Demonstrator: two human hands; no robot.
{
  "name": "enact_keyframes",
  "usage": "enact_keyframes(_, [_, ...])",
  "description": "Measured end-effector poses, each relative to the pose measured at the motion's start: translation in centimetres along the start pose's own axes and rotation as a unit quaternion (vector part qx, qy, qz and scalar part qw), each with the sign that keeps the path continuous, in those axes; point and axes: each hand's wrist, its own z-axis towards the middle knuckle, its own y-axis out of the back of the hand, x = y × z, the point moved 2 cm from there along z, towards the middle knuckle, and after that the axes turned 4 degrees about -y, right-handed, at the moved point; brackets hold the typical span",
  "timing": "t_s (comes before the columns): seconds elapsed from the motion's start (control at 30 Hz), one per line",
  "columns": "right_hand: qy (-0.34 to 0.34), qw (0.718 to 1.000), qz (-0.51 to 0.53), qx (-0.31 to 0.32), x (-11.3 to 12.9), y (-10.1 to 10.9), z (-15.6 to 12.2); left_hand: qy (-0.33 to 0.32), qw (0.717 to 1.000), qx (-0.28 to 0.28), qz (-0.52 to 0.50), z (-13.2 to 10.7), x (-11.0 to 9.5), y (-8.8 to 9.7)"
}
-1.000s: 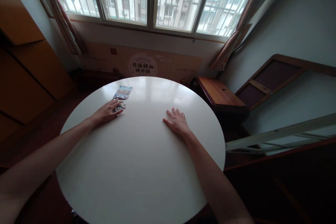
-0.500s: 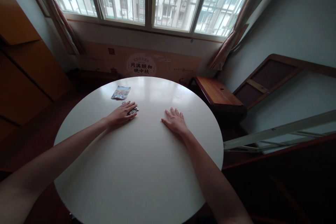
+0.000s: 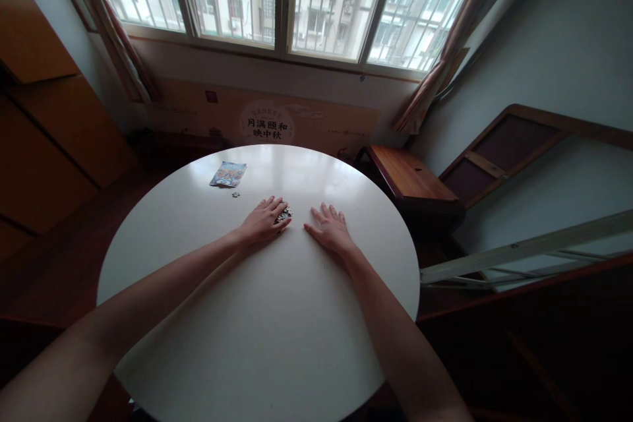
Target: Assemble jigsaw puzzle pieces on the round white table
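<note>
One spread left hand (image 3: 262, 221) is laid partly over a pile of puzzle pieces (image 3: 284, 212).
Nothing is seen pinched; the pile is placed right of and nearer than the packet (image 3: 228, 174). Farther right, the right hand (image 3: 331, 227) is spread on the table (image 3: 277, 330). One stray piece (image 3: 236, 195) is left just before the packet. Gathering seems in hand; next, a steady, flat palm is probably called for.

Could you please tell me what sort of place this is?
Probably a room in a home, though I cannot be certain: it has a round white table, a barred window facing other buildings, and long curtains.
</note>
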Motion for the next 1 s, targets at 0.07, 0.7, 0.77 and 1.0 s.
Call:
enact_keyframes(0.07, [0.002,1.0,0.006,-0.005,-0.1,0.0,0.0,0.003,1.0,-0.005,-0.004,0.4,-0.5,-0.1])
enact_keyframes(0.7, [-0.002,1.0,0.008,0.008,0.0,0.3,-0.1,0.192,0.98,0.011,0.042,-2.4,5.9,2.0])
enact_keyframes(0.77, [-0.003,1.0,0.003,0.01,0.0,0.3,-0.1,0.146,0.988,0.024,0.039,-2.4,4.7,1.7])
enact_keyframes(1.0, [-0.004,1.0,0.001,0.009,0.0,0.3,-0.1,0.028,0.999,0.045,0.01,-3.0,0.7,0.8])
